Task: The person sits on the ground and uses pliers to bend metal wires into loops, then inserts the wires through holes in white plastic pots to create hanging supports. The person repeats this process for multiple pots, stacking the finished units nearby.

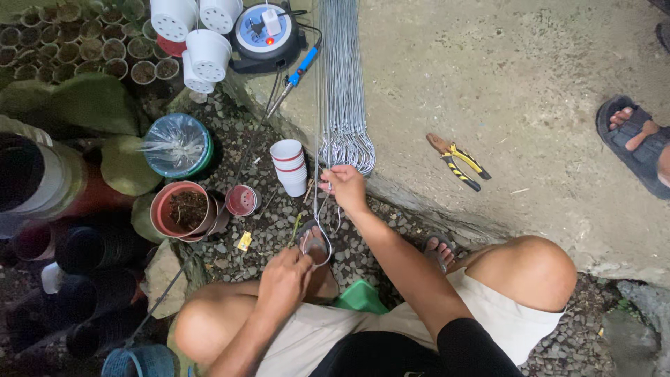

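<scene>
I squat on gravel at the edge of a concrete slab. My right hand [345, 187] pinches thin wire hooks [326, 209] just below a big bundle of grey wire hangers [345, 105] lying on the slab. The wires run down to a small brownish pot [315, 250], which my left hand [285, 278] grips by its rim above my foot. A stack of small white pots with red rims [289, 167] stands just left of my right hand.
Pliers with yellow-black handles [459, 162] lie on the concrete [523, 84]. A cable reel [266, 35], a soldering iron [296, 75], white perforated pots [202, 49], seedling pots [77, 38], a bagged green tub [178, 145] and a soil-filled pot [185, 209] stand left. Another person's sandalled foot [635, 139] is right.
</scene>
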